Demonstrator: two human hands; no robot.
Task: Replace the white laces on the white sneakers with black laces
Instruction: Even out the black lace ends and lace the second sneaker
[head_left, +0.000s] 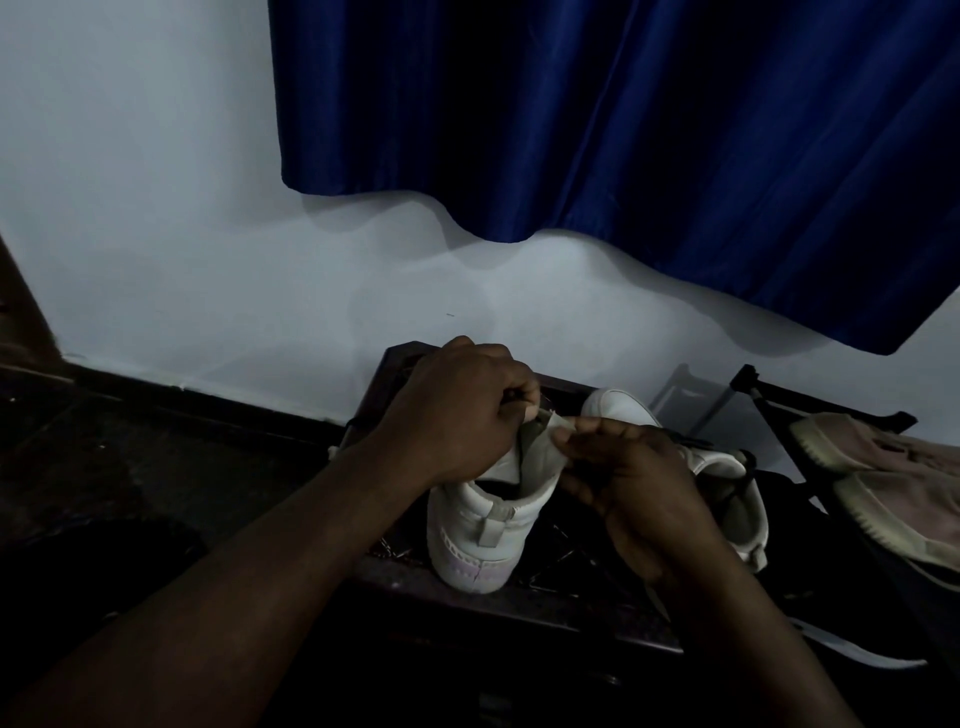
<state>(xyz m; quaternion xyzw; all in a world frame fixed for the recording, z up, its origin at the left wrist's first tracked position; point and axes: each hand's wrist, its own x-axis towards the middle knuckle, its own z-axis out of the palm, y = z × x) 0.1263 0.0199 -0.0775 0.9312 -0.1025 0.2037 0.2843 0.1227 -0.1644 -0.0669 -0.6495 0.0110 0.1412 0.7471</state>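
Dim wall and blue curtain (623, 130) are seen behind a dark bench (519, 608). Near its middle a white sneaker (483, 540) is stood, heel nearest. Its soft tongue (540, 447) is pinched at the top edge by the left hand (457, 410) and just beside by the right hand (634, 483). Being light, it is likely best steadied at the stiffer heel.

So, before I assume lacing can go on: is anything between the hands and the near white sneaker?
Nothing visible does. The left hand grips the near white sneaker at its top, and the right hand pinches its tongue. The other white sneaker lies beside it, to the right. The hands hide the eyelets.
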